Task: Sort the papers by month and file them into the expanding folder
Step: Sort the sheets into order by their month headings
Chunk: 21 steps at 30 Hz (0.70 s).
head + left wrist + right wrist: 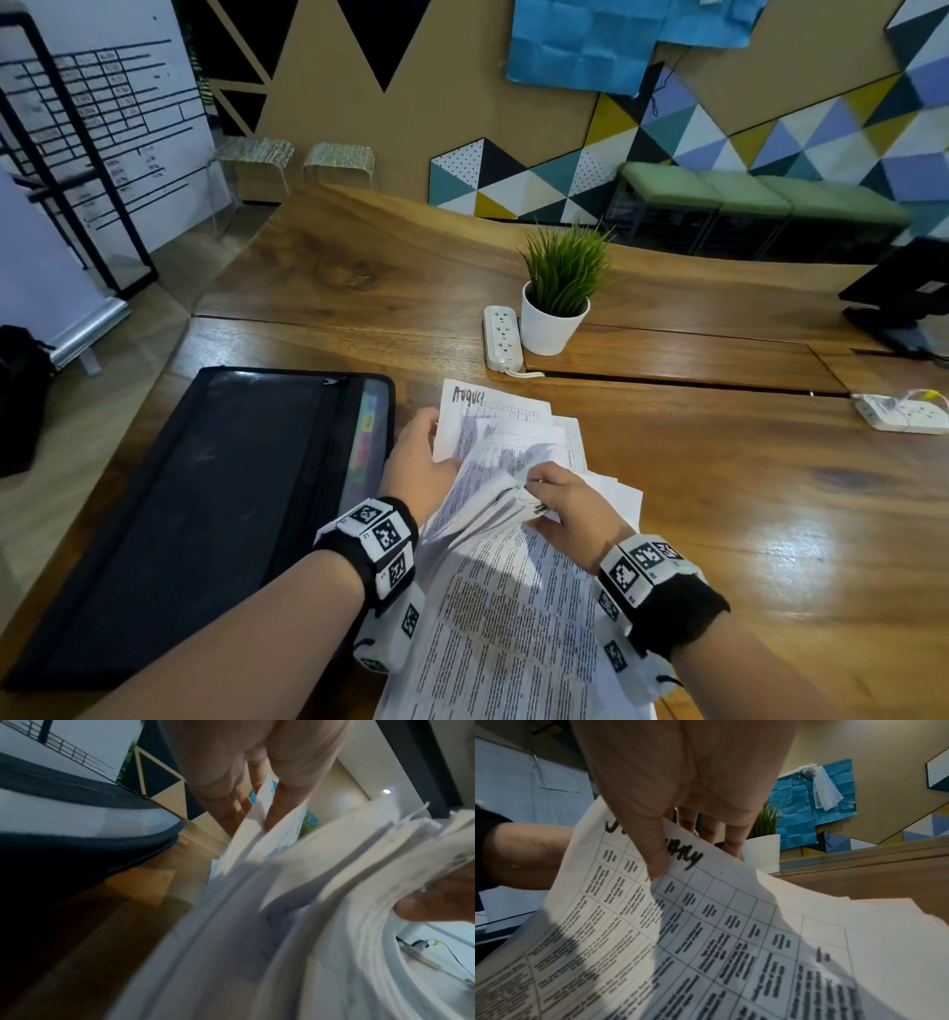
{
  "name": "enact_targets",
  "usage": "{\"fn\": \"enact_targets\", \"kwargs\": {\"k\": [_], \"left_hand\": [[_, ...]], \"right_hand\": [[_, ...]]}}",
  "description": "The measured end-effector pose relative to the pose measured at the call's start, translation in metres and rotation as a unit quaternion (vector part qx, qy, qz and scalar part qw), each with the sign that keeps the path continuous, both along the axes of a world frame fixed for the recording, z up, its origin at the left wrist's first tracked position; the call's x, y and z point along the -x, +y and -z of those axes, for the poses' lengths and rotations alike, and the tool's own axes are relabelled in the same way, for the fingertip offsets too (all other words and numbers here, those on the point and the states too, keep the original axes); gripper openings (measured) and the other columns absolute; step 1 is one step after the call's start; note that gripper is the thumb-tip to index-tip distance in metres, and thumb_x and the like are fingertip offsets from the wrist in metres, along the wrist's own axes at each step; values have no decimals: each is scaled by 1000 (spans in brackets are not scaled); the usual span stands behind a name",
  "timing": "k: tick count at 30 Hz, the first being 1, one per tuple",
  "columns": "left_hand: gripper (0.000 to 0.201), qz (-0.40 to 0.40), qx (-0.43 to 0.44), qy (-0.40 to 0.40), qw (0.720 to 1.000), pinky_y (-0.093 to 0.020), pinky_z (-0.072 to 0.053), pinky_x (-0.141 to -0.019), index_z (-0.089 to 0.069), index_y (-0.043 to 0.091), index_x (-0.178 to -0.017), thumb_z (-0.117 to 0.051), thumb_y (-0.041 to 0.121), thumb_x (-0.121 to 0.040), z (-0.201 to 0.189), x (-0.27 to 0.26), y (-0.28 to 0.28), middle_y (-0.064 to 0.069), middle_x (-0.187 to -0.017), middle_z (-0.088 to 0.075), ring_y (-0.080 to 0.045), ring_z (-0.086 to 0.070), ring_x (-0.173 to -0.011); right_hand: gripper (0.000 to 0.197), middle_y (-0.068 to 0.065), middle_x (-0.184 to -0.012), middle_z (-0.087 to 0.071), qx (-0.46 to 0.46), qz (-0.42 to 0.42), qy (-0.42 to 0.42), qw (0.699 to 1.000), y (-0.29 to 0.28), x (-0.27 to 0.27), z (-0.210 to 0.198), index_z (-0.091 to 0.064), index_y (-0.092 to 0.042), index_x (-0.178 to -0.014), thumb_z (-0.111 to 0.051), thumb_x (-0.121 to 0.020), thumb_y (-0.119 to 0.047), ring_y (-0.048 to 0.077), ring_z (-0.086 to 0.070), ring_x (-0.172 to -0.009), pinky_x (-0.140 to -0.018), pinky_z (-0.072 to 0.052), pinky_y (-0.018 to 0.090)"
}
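Note:
A stack of printed papers (503, 591) lies on the wooden table in front of me, fanned and lifted at its far end. A sheet headed "August" (482, 411) shows at the far end of the stack. My left hand (418, 462) holds the left edge of the raised sheets (259, 815). My right hand (565, 506) pinches the top of one sheet (706, 923) between thumb and fingers; its handwritten heading is partly covered by my thumb. The black expanding folder (205, 514) lies to the left, zipped flap up, coloured tabs (365, 442) showing at its right edge.
A white potted plant (557, 303) and a white power strip (502, 336) stand beyond the papers. Another power strip (901, 413) lies at the right, near a black monitor stand (904, 303). Bare wooden table (744, 488) stretches to the right.

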State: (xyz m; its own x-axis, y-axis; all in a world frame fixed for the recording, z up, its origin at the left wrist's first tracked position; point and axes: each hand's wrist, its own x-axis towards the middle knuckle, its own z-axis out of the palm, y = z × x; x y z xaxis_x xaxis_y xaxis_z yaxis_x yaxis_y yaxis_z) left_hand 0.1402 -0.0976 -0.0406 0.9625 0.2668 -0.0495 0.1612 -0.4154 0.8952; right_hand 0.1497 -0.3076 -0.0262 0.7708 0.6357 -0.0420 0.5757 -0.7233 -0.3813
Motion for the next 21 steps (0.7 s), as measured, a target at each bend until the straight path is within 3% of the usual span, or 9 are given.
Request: {"fn": "enact_targets", "kwargs": {"k": [2, 4, 6, 8, 10, 12, 15, 19, 21], "left_hand": [[50, -9, -8, -13, 1000, -34, -51, -93, -42, 32, -125, -68, 17, -85, 0, 3, -2, 6, -130, -48, -14, -59, -105], [44, -5, -9, -30, 999, -33, -45, -98, -39, 29, -134, -56, 26, -94, -3, 7, -2, 3, -141, -39, -17, -52, -117], [42, 2, 28, -44, 999, -32, -40, -101, -39, 25, -136, -49, 32, -97, -4, 10, -2, 2, -142, -42, -16, -47, -123], [62, -18, 94, -13, 995, -38, -41, -105, -29, 24, -143, -61, 30, -90, 0, 11, -2, 7, -131, -46, -16, -48, -122], [86, -20, 103, 55, 993, -38, -44, -102, -21, 24, -148, -74, 16, -81, 6, 12, 0, 6, -123, -51, -15, -51, -119], [67, 17, 41, 115, 992, -34, -51, -93, -42, 14, -136, -73, 4, -77, 16, 12, 4, -1, -117, -63, -19, -60, -110], [23, 37, -36, 125, 991, -28, -52, -82, -68, 11, -105, -68, 6, -82, 24, 14, 11, -5, -106, -71, -19, -65, -97], [24, -38, -2, 50, 998, -22, -45, -77, -68, 4, -110, -64, 15, -90, 7, 6, 24, -4, -103, -69, -17, -62, -92], [27, -92, 21, 29, 995, -25, -46, -75, -68, 6, -111, -59, 24, -93, -9, -2, 34, -5, -97, -68, -21, -63, -92]], "right_hand": [[32, 5, -123, -50, 4, 0, 1, 1000, -1, 1, -1, -58, -3, -115, -61, -86, -16, 21, -50, -109, -93, -39, 23], [33, 4, -124, -50, 3, 5, 3, 1000, -2, 2, -2, -58, -4, -117, -60, -86, -16, 20, -49, -110, -93, -39, 22], [33, 3, -125, -49, 4, 8, 3, 1000, -3, 2, -3, -57, -5, -119, -59, -87, -16, 19, -49, -112, -94, -38, 21], [34, 2, -126, -48, 8, 10, 7, 1000, -3, 1, -4, -56, -7, -120, -58, -88, -17, 18, -48, -113, -96, -39, 22], [35, 1, -126, -48, 11, 10, 12, 1000, -3, 1, -6, -55, -8, -122, -57, -88, -17, 17, -48, -113, -97, -39, 23], [35, -1, -127, -48, 16, 7, 14, 1000, -2, -1, -9, -54, -9, -124, -56, -89, -17, 16, -48, -113, -97, -38, 22], [35, -1, -128, -48, 37, -2, 15, 999, -1, -2, -13, -53, -9, -125, -53, -91, -18, 17, -47, -114, -97, -37, 22], [33, -1, -125, -50, 45, -1, 12, 999, 1, -4, -19, -52, -11, -123, -52, -91, -18, 16, -47, -116, -96, -35, 21], [34, -2, -126, -50, 38, -1, 11, 999, 2, -5, -19, -52, -12, -124, -53, -91, -18, 15, -47, -116, -94, -33, 18]]}}
